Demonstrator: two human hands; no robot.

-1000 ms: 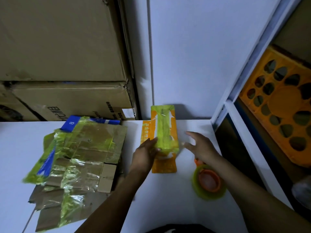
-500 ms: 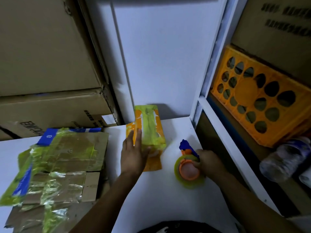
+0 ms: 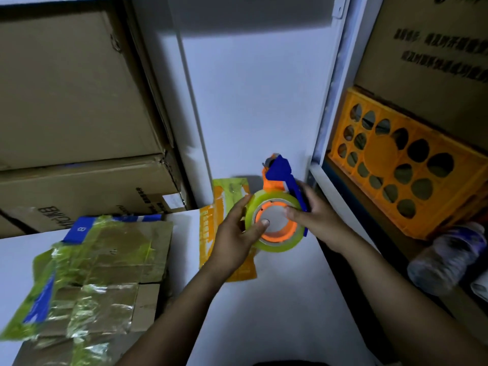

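Note:
A tape dispenser (image 3: 278,178) with an orange core and blue handle carries a yellowish clear tape roll (image 3: 280,244). Both hands hold it raised above the white table (image 3: 277,299). My left hand (image 3: 235,233) grips the roll's left rim, thumb on the core's edge. My right hand (image 3: 317,217) grips the right side, thumb inside the core, fingers round the blue handle. Behind them an orange box (image 3: 208,228) wrapped in green-yellow tape lies on the table against the wall, partly hidden by my left hand.
Flattened cardboard pieces covered in tape (image 3: 92,273) lie at the table's left. Stacked cardboard cartons (image 3: 79,101) stand behind them. To the right, a shelf holds an orange perforated crate (image 3: 404,165) and a plastic bottle (image 3: 446,254). A white wall panel (image 3: 258,88) stands behind the table.
My right hand lifted the tape dispenser off the table. My left hand left the orange box and took hold of the roll's left side. The view turned right.

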